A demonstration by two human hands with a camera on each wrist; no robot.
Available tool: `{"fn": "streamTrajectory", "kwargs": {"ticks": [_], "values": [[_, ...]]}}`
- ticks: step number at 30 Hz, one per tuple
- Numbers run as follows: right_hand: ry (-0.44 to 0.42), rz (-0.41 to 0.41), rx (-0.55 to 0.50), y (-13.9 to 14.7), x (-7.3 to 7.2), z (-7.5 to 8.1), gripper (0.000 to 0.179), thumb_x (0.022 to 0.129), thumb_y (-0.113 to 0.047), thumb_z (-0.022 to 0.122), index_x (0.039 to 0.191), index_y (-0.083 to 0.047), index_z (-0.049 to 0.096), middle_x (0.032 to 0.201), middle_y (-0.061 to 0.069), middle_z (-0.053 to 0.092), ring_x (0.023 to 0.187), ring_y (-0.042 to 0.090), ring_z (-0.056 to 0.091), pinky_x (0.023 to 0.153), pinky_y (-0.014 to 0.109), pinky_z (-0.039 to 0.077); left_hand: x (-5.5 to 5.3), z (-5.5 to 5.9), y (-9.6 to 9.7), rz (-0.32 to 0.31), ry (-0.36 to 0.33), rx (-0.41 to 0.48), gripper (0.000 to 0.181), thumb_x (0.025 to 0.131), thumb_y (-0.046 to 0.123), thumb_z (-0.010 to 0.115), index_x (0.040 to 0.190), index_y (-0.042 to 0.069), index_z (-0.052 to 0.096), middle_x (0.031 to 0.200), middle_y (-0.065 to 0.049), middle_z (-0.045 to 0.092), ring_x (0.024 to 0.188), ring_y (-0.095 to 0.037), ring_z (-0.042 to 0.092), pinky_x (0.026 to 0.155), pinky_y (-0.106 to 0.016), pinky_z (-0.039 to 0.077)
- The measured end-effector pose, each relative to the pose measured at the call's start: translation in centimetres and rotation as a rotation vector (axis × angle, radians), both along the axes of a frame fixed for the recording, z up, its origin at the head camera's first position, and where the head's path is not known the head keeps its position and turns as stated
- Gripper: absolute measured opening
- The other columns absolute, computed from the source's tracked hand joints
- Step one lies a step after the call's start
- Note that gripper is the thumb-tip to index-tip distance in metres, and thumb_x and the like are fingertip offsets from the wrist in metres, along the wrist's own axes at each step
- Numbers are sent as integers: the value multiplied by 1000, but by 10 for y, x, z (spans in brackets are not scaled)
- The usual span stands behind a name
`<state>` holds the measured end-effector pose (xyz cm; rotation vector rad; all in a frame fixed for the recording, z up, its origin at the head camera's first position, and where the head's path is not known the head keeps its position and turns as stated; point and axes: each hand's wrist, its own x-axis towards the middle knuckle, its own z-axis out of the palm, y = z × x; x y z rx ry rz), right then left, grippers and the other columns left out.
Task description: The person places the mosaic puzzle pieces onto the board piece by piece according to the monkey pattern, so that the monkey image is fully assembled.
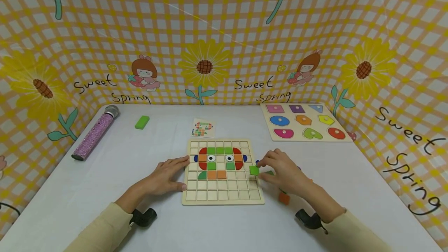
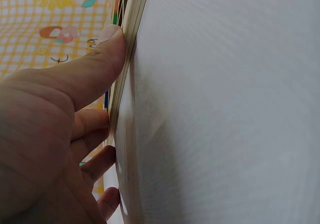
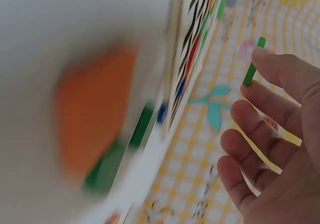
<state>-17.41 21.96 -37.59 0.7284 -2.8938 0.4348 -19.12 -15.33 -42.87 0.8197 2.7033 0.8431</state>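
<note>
A square wooden grid board (image 1: pixel 206 195) lies on the white table, with red, green, orange and blue tiles and two eye tiles forming a face in its upper rows. My left hand (image 1: pixel 162 176) rests against the board's left edge, thumb and fingertips touching the rim with nothing gripped. Between thumb and forefinger, my right hand (image 1: pixel 285 172) pinches a flat green square tile (image 1: pixel 254 170) over the board's right edge. The wrist view shows that green tile (image 3: pixel 254 62) edge-on, held at its sides. Partly hidden under the right hand are loose tiles, among them an orange tile (image 1: pixel 284 198).
A small pattern card (image 1: pixel 203 128) lies just behind the board. Further back are a green block (image 1: pixel 142 122) and a glittery pink microphone (image 1: pixel 94 133) on the left. A shape puzzle board (image 1: pixel 308 122) with knobbed pieces stands at the back right.
</note>
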Motion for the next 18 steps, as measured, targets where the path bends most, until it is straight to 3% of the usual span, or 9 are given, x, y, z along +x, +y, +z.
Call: {"fn": "streamTrajectory", "kwargs": {"ticks": [10, 18], "values": [[36, 184, -12, -61, 4, -7, 21, 75, -28, 79, 92, -18, 73, 88, -6, 59, 86, 10, 44, 74, 27, 40, -1, -1, 1, 6, -5, -2, 78, 82, 36, 72, 145, 6, 37, 155, -11, 29, 141, -35, 27, 106, -60, 22], [35, 194, 10, -98, 3, -13, 19, 76, -30, 77, 91, -19, 75, 87, -6, 63, 85, 10, 45, 75, 26, 41, -3, -2, -1, 5, -6, -5, 79, 81, 36, 72, 145, 8, 36, 156, -9, 28, 142, -35, 26, 107, -59, 22]]}}
